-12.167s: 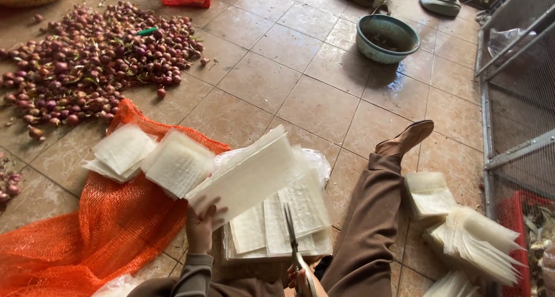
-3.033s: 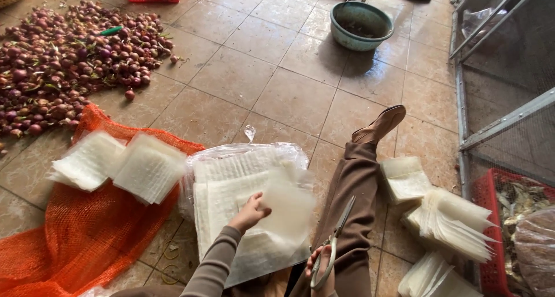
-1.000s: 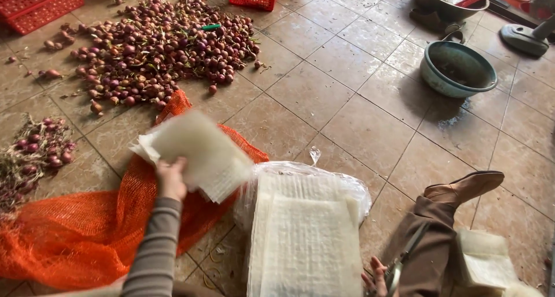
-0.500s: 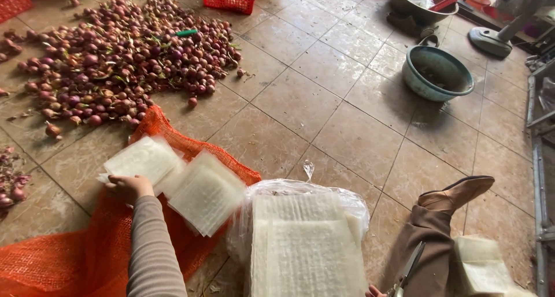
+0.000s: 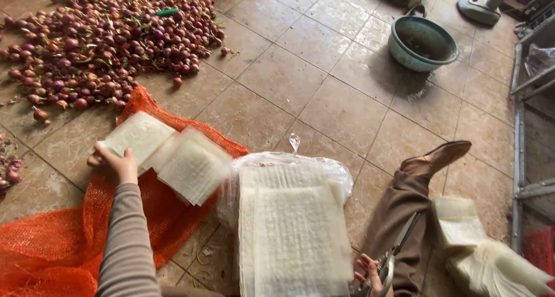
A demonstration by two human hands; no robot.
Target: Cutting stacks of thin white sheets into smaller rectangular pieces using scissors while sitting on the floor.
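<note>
My left hand (image 5: 115,164) reaches out to the left and rests on the near edge of a stack of white square sheets (image 5: 137,136) lying on an orange mesh sack (image 5: 52,245). A second stack of the same sheets (image 5: 193,164) lies just right of it, overlapping. In front of me a tall pile of large white sheets (image 5: 295,230) sits on clear plastic wrap. My right hand (image 5: 370,273) is low at the frame's bottom edge, by my brown-trousered leg, holding a pair of scissors (image 5: 396,253) with the blades pointing up.
A heap of small red onions (image 5: 98,48) covers the tiled floor at the upper left. A green basin (image 5: 422,41) stands at the upper right, a fan base beyond it. More cut white sheets (image 5: 485,256) lie right of my leg, next to a metal frame (image 5: 520,135).
My left hand carried a stack of sheets to the sack, set it down, then slid left onto the farther stack. The view has dropped slightly, bringing my right hand with the scissors into sight.
</note>
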